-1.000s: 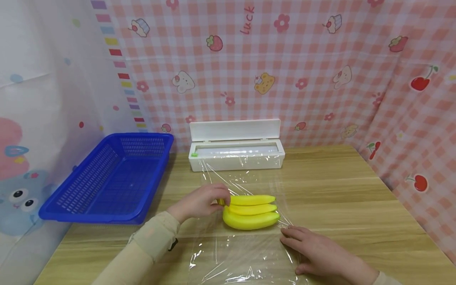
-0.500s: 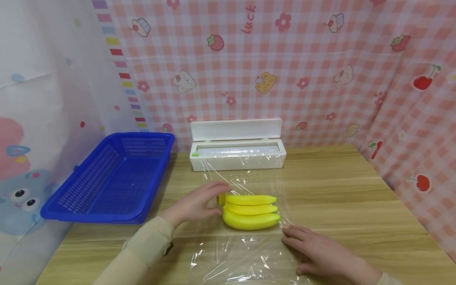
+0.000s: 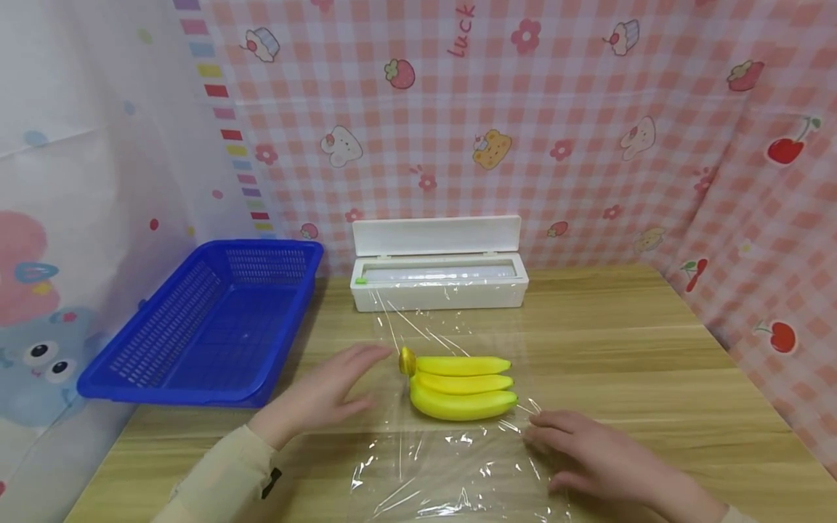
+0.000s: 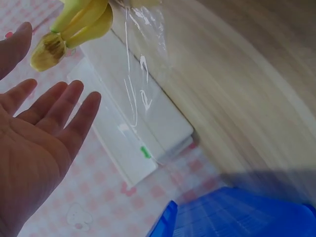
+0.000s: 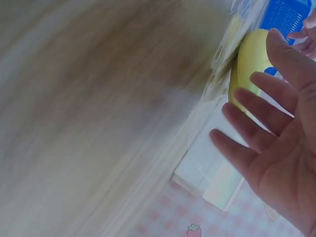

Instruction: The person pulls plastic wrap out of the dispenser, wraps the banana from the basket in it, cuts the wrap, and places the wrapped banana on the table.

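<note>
A bunch of yellow bananas (image 3: 463, 385) lies on a sheet of clear plastic wrap (image 3: 451, 472), its brown stem end pointing left. The wrap runs back to a white wrap dispenser (image 3: 439, 294) whose lid stands raised. My left hand (image 3: 320, 399) is just left of the stem, apart from it, with fingers extended and nothing held; the left wrist view shows its bare palm beside the bananas (image 4: 81, 22). At the wrap's right edge is my right hand (image 3: 598, 454), its fingers relaxed and fairly straight. Whether its fingertips touch the wrap I cannot tell.
A blue plastic basket (image 3: 275, 356) stands at the left of the wooden table (image 3: 628, 341). Behind the dispenser hangs a pink checked cloth (image 3: 431, 116), with a similar cloth along the right side. A small green slider (image 3: 361, 280) sits on the dispenser's left end.
My left hand has let go of the banana stem and moved left, its fingers spreading. The right hand has shifted slightly right. The bananas stay on the wrap.
</note>
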Demonstrator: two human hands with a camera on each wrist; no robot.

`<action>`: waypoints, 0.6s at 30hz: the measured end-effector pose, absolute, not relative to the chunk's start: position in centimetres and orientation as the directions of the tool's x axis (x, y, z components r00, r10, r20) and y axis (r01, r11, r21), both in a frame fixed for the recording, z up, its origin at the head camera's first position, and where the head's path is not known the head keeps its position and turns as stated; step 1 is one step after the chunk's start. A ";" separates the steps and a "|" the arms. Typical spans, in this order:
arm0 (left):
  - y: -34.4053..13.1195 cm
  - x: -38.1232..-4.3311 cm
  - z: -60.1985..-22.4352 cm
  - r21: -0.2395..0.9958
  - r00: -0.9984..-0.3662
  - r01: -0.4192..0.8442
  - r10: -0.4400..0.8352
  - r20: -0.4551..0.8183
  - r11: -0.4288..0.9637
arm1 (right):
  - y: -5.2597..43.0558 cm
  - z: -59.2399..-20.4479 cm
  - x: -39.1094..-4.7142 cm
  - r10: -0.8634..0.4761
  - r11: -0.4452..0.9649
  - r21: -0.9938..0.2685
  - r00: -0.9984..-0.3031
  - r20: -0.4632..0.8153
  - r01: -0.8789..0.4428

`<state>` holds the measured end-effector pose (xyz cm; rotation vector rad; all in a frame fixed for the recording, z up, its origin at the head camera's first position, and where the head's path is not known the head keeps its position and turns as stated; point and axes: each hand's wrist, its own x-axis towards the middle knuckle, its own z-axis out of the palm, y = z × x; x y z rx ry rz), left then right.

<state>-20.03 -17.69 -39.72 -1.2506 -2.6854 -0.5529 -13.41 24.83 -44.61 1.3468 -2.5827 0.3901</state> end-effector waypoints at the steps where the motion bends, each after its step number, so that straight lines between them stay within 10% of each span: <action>1: -17.9 -19.8 -39.8 0.267 -0.652 0.757 0.713 0.259 0.596 | 24.9 -44.5 -13.4 -0.771 0.548 -0.136 -0.561 0.303 -0.826; 9: -19.0 -17.9 -40.4 0.193 -0.624 0.782 0.736 0.265 0.593 | 25.1 -44.0 -13.2 -0.807 0.437 -0.127 -0.450 0.382 -0.891; 18: -19.5 -16.4 -41.3 0.084 -0.380 0.921 0.834 0.401 0.379 | 25.1 -43.6 -12.4 -0.858 0.363 -0.174 -0.402 0.320 -0.915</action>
